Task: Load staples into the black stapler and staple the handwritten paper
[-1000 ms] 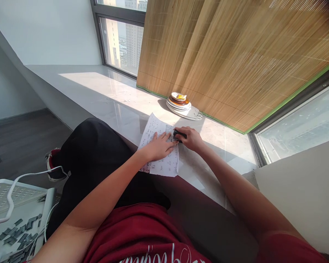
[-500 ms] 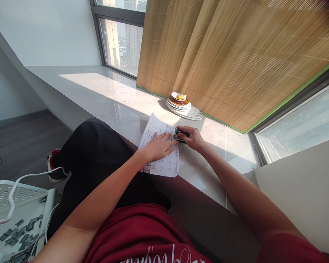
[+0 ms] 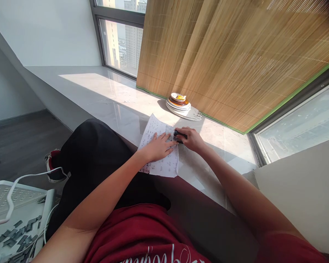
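A sheet of paper [image 3: 170, 162] with handwriting lies on the pale windowsill, its near edge reaching over the sill's front. Flat on the sheet rests my left hand [image 3: 159, 147], fingers spread. At the paper's right edge, my right hand [image 3: 191, 138] is wrapped round a small black stapler [image 3: 179, 133], whose front end meets the sheet beside a patch of grey marks [image 3: 169, 129]. My left fingertips lie close to the stapler. Part of it is covered by my right fingers.
Behind the paper, a stack of plates [image 3: 178, 104] stands on the windowsill [image 3: 120, 106] before a bamboo blind [image 3: 208, 62]. At lower left is a white perforated rack [image 3: 5, 197] with grey pieces and a white cable [image 3: 9, 201]. A wall rises at right.
My right hand has shifted very slightly left, with the stapler in its grip. The left hand and the paper stay in place.
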`<state>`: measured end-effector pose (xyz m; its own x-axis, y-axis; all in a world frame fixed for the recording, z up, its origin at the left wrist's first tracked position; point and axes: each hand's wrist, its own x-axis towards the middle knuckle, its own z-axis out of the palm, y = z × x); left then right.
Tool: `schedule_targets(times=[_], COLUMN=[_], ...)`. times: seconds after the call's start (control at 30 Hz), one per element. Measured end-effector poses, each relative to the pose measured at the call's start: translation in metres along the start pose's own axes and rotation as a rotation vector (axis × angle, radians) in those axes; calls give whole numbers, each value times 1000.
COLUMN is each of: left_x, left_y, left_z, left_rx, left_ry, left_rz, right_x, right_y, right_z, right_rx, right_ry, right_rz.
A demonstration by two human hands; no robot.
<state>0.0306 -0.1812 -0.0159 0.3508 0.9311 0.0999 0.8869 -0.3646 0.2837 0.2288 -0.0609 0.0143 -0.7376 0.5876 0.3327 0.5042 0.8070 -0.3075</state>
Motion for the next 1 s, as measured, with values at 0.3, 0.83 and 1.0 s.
schedule_targets(times=[0.3, 0.83, 1.0], left_x=[0, 1, -2], left_y=[0, 3, 1], left_z=[0, -2, -3], left_rx=[-12, -27, -7], left_ry=[11, -1, 4], left_rz=[1, -2, -10], right_x=[1, 3, 3], right_y=[-3, -32, -11], right_z=[0, 0, -8], right_rx=[-28, -374, -251], right_ry=[-18, -169, -136], right_rz=[-4, -1, -55])
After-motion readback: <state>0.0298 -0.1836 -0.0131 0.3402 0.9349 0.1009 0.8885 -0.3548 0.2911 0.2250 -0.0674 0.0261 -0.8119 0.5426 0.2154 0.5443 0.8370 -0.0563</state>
